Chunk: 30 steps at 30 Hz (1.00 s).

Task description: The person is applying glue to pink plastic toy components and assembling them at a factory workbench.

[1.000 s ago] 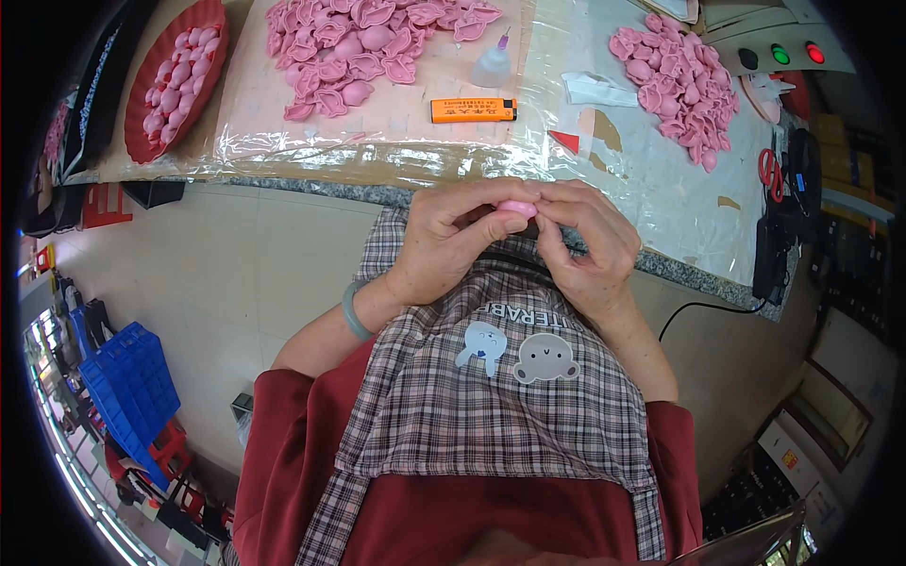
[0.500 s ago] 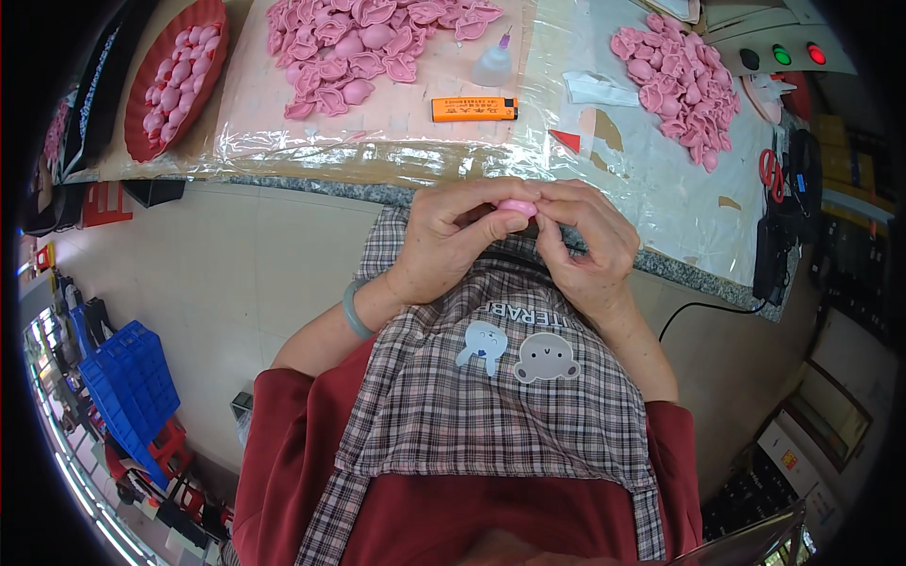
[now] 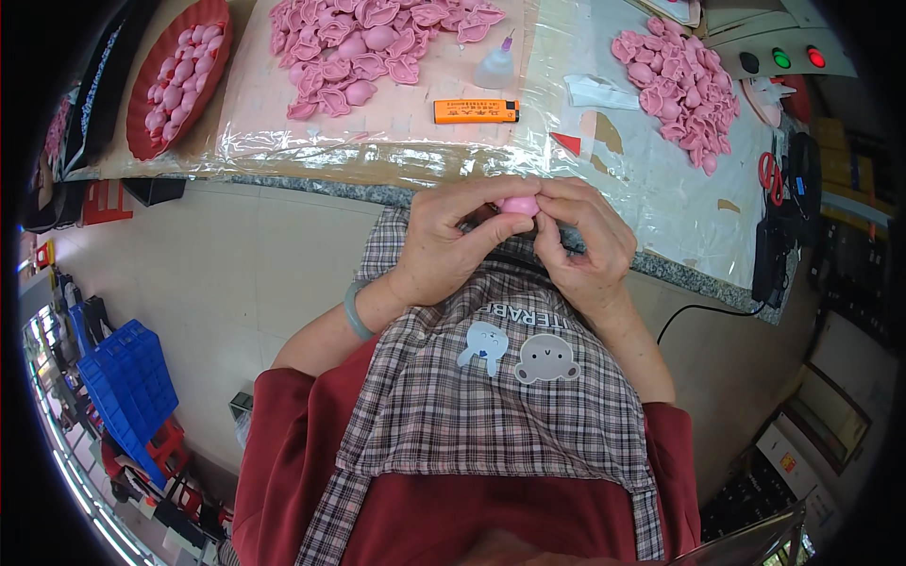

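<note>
Just off the table's front edge, a small rounded pink piece [image 3: 519, 206] is pinched between my two hands. My left hand [image 3: 442, 236] grips it from the left with thumb and forefinger. From the right, the fingertips of my right hand [image 3: 593, 243] close on the same piece. Its smooth domed side shows; the underside is hidden by my fingers. Beyond my hands lies a heap of pink frilled, shell-like pieces [image 3: 354, 57], with smooth egg-shaped ones among them. A second pink heap [image 3: 675, 90] lies at the right.
An orange lighter [image 3: 477, 111] and a small needle-tipped bottle [image 3: 495, 66] sit on the plastic-covered table [image 3: 311, 156]. A red oval tray [image 3: 209, 85] of pink-and-red pieces stands far left. Red scissors [image 3: 771, 177] lie right, near a device with lit buttons [image 3: 781, 58].
The pink piece has turned between my fingertips, and more of its rounded side shows. Both hands stay in nearly the same place.
</note>
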{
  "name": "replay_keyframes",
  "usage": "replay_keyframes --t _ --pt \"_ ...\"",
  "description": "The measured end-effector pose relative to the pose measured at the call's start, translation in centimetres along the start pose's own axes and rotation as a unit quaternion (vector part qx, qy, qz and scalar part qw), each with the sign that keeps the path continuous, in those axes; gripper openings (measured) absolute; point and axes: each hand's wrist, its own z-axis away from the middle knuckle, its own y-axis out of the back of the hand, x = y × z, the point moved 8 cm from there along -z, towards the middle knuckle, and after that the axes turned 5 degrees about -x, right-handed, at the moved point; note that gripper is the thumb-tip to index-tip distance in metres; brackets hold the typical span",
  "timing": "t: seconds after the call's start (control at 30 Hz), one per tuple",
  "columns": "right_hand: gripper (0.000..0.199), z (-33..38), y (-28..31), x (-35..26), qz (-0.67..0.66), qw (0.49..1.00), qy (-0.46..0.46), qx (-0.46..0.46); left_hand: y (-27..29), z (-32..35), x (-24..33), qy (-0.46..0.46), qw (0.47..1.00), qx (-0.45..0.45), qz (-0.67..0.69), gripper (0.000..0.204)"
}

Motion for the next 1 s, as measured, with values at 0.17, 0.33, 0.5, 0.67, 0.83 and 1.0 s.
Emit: replay_keyframes --t 0.17,0.33,0.5,0.67,0.83,1.0 --pt "0.018 0.3 -0.2 0.2 0.007 1.000 0.018 0.002 0.1 0.1 -0.1 -0.003 1.000 0.010 -0.005 0.033" --pt "0.019 0.5 -0.3 0.4 0.013 0.999 0.024 0.020 0.2 0.1 -0.4 0.010 0.999 0.038 0.011 0.027" --pt "0.019 0.6 -0.4 0.5 0.012 0.999 0.023 0.020 0.2 0.1 -0.4 0.010 0.999 0.036 0.012 0.027" --pt "0.019 0.8 -0.5 0.7 0.011 1.000 0.017 0.017 0.2 0.1 -0.6 0.007 0.999 0.041 0.019 0.027" --pt "0.019 0.8 -0.3 1.2 -0.017 1.000 -0.010 0.014 0.0 -0.1 -0.8 0.015 1.000 0.020 0.003 0.029" --pt "0.018 1.3 0.1 2.3 -0.051 0.997 -0.043 0.024 -0.1 -0.5 0.4 0.011 1.000 -0.007 0.006 0.029"
